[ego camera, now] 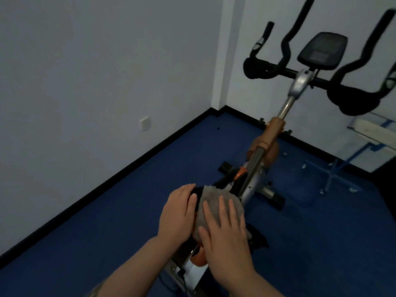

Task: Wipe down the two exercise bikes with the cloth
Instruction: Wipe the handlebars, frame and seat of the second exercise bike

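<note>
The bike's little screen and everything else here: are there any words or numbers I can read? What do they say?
None can be read.
Console screen on the exercise bike: dark and blurred, no digits or brand legible.
Bike frame and handlebars: no label shows.
Gray cloth under the right hand, with the left hand beside it: plain, no print.
Wall switch plate: blank.

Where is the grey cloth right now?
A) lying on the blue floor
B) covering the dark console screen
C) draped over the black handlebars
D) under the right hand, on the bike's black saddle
D: the right hand lies with straight fingers on the grey cloth, spread over the black saddle, while the left hand rests at the saddle's side.
</note>
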The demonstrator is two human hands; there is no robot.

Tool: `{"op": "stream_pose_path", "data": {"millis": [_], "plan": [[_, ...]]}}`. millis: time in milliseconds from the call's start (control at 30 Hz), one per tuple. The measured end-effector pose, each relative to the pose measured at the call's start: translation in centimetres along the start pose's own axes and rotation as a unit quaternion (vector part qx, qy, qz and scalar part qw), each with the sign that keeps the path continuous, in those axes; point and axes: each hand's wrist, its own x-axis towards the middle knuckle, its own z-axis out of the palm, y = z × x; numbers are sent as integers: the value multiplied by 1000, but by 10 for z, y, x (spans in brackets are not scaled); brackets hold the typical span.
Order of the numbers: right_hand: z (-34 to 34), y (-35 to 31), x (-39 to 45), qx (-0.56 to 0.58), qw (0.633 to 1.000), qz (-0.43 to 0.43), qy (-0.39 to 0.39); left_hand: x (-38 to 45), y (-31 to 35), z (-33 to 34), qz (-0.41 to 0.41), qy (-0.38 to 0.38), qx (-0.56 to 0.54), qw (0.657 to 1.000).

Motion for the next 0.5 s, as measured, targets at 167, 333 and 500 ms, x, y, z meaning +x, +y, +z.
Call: {"op": "stream_pose_path", "data": {"millis": [167,333,500], "plan": [[-9,1,-1,27,999,30,0,20,-4,0,66,-27,53,996],[-12,-17,12,129,978,160,-24,22,1,6,30,1,57,998],[-13,-9,17,138,969,200,-45,19,2,7,39,27,68,997]]}}
